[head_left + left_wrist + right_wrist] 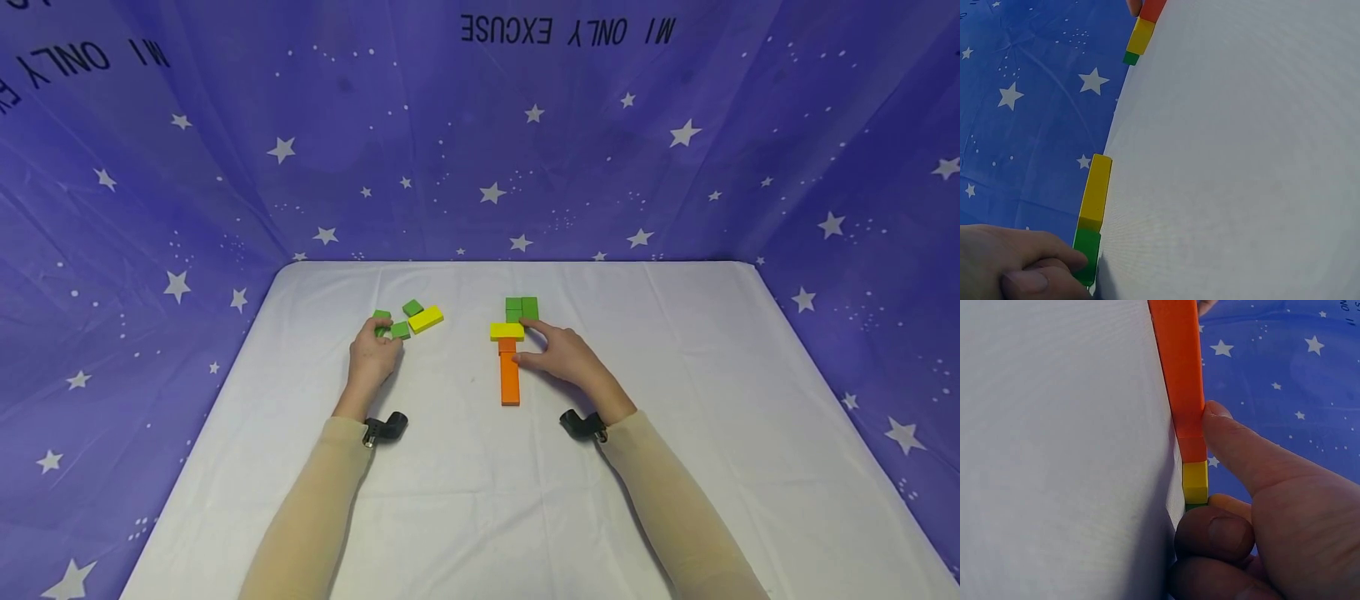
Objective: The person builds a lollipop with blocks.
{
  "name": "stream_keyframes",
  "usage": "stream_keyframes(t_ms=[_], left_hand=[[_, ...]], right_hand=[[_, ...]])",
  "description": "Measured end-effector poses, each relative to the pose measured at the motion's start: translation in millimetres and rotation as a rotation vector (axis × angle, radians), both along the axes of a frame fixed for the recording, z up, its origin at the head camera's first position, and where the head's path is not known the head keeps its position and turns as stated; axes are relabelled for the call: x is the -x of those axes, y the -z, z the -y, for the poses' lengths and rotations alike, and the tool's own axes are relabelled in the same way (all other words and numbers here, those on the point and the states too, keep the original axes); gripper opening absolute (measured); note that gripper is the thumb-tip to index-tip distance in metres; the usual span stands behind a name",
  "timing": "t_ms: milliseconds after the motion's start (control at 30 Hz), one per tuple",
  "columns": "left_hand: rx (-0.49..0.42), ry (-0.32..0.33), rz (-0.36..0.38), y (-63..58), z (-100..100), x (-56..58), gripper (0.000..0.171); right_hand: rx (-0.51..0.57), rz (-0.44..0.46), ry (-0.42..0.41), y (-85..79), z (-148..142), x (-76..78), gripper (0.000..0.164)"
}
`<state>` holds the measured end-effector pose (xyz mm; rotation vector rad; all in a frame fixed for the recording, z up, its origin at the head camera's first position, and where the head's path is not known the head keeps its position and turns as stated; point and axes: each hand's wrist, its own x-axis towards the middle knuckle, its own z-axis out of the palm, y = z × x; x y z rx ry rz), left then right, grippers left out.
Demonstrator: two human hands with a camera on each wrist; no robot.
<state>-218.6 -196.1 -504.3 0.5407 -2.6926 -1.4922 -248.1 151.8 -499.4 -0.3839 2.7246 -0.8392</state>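
On the left, my left hand (371,358) reaches over a green block (382,315), its index finger across it and the thumb apart. A second green block (401,331) lies beside the thumb. A third green block (412,307) and a yellow block (426,319) lie just beyond. My right hand (566,354) rests against a flat row of blocks, the thumb at the long orange block (510,383), the index finger near the yellow crosspiece (506,332). A small orange block (507,346) sits between those two. Green blocks (529,307) adjoin the crosspiece's far side.
A white cloth covers the table (465,500). Behind and at the sides hangs a purple-blue curtain (450,133) with white stars. Each wrist wears a black camera, one on the left (386,427) and one on the right (583,425).
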Motion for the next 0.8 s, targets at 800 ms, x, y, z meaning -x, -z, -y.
stream_keyframes(t_ms=[800], left_hand=[[-0.115,0.0,-0.028,0.3,2.5,-2.0,0.052]], right_hand=[[0.02,0.017,0.008,-0.4,0.0,-2.2,0.083]])
